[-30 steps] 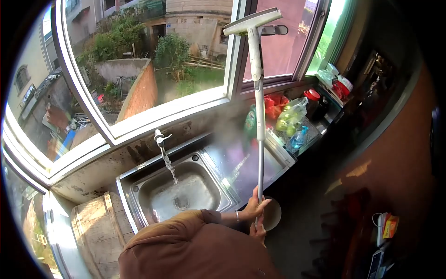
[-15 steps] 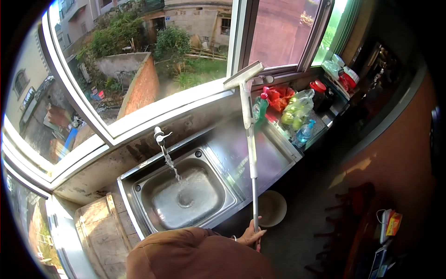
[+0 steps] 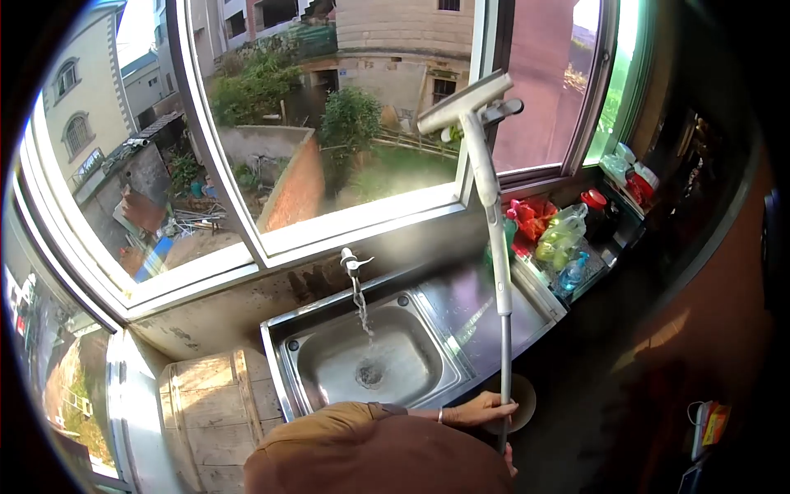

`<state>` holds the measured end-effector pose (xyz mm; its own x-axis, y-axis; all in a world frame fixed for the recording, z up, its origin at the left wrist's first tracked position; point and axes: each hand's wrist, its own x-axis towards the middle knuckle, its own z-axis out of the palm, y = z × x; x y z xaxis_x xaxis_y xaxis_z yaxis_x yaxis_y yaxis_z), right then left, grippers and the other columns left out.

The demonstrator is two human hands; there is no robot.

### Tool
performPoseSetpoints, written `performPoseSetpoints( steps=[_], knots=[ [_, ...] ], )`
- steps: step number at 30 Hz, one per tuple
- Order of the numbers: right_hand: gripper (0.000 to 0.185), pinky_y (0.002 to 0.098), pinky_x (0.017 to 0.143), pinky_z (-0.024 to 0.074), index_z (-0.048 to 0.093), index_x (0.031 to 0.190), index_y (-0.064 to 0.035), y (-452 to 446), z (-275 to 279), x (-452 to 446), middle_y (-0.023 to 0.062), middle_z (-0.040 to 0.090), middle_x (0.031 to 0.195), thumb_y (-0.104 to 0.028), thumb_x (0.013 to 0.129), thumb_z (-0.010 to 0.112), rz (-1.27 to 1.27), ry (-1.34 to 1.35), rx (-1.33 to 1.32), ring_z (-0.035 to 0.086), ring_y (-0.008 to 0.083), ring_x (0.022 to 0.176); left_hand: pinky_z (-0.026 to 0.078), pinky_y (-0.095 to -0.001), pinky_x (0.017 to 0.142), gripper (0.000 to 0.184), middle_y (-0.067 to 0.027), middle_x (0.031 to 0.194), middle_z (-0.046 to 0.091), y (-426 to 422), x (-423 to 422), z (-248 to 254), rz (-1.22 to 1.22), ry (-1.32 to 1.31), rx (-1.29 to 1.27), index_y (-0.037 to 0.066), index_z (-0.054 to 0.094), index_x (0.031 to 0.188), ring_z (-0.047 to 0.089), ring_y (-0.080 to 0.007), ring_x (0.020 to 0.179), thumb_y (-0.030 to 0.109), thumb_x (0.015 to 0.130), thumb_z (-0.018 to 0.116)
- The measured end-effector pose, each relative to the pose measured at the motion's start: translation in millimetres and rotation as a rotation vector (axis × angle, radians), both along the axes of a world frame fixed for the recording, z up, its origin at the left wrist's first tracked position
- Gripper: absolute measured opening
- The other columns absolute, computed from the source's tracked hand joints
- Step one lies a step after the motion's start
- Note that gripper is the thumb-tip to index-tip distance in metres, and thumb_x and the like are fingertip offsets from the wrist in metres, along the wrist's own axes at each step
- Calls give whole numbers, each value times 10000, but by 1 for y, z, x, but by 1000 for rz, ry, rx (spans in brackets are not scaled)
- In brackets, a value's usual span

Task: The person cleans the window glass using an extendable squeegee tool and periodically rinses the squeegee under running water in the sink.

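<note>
A window squeegee (image 3: 483,169) with a long pale pole stands raised and slightly tilted, its wide head in front of the window frame. My left hand (image 3: 480,409), with a band at the wrist, is closed around the lower pole. Farther down, my right hand (image 3: 510,459) shows only a few fingers at the pole; the rest is hidden by the brown clothing. To the left of the pole, water runs from a faucet (image 3: 350,263) into the steel sink (image 3: 450,372).
Large windows with white frames (image 3: 362,222) rise behind the sink. Right of the drainboard lie a red bag (image 3: 533,219), a bag of green produce (image 3: 563,237) and a blue bottle (image 3: 572,274). A wooden board (image 3: 216,412) is at left, a round basin (image 3: 521,403) below the counter.
The squeegee has gone up and right in view, its head now higher against the window. The view has shifted, showing more outside. Less water shows in the sink.
</note>
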<state>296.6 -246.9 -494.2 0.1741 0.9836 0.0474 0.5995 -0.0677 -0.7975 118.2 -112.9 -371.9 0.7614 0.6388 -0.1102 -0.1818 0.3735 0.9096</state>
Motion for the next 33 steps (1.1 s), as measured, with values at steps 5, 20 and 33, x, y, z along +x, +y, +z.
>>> performPoseSetpoints(
  steps=[5,20,33],
  knots=[
    [466,253,489,397,545,1271,8,66,54,-47,-24,478,640,-127,834,628,180,433,291,438,70,521,557,-315,681,422,-72,806,602,121,-55,163,700,-294,367,-17,423,1267,629,-161,734,283,991,532],
    [252,275,493,373,488,696,-34,150,50,-53,-19,428,572,-109,833,686,218,371,43,377,57,559,390,-246,345,366,-10,657,469,219,-47,137,968,-141,370,65,397,1111,446,-90,414,269,929,641],
    [254,364,528,464,586,782,-30,-16,-74,44,130,570,617,-252,812,705,212,-106,-222,569,200,539,448,-276,391,273,-2,602,434,93,-15,-88,901,42,-253,84,383,1069,456,-107,445,231,960,584]
  ],
)
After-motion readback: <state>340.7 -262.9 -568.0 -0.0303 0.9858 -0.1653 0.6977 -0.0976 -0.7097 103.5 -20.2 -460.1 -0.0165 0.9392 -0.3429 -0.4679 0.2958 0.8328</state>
